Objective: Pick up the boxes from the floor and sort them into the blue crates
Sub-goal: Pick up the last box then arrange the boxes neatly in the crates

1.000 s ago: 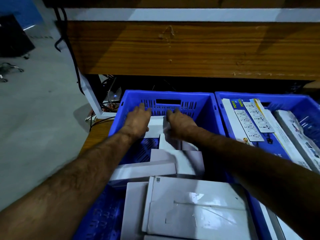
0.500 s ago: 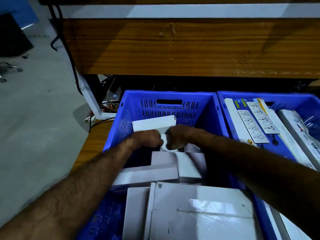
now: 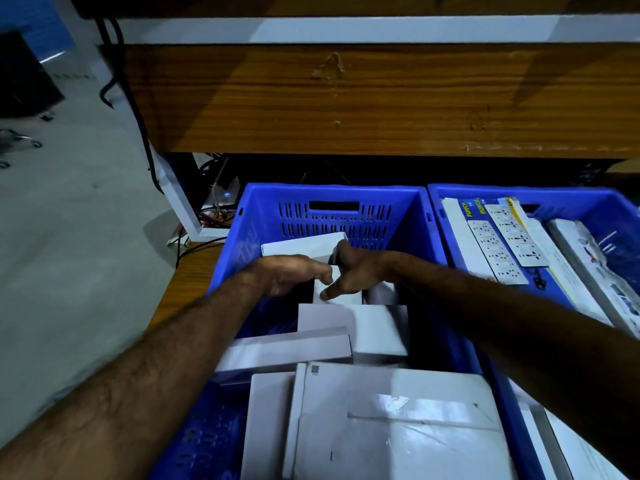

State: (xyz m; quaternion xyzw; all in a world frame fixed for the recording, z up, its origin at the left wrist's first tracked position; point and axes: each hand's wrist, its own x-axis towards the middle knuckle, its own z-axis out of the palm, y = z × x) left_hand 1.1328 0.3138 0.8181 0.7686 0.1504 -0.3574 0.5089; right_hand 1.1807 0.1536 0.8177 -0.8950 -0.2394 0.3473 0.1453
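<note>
Since half a second ago, both my hands are pulling back from the far wall of the left blue crate (image 3: 242, 261), and the small white box (image 3: 303, 247) I was setting there is now standing free against that wall, no longer covered by my fingers. My left hand (image 3: 291, 277) is hovering just in front of it, fingers loosely curled and holding nothing that I can see. My right hand (image 3: 353, 277) is spreading open, thumb up beside the box's right end and a finger pointing down onto another white box (image 3: 337, 295) below; whether it is touching that one I cannot tell. Nearer me, more white boxes (image 3: 363, 327) are lying stacked in the same crate, with a large white carton (image 3: 398, 427) closest. Beside it, the right blue crate (image 3: 519, 194) is holding packaged power strips (image 3: 498, 251). Beyond both crates a wooden panel (image 3: 346, 98) is standing, with black cables (image 3: 114, 81) hanging at its left.
</note>
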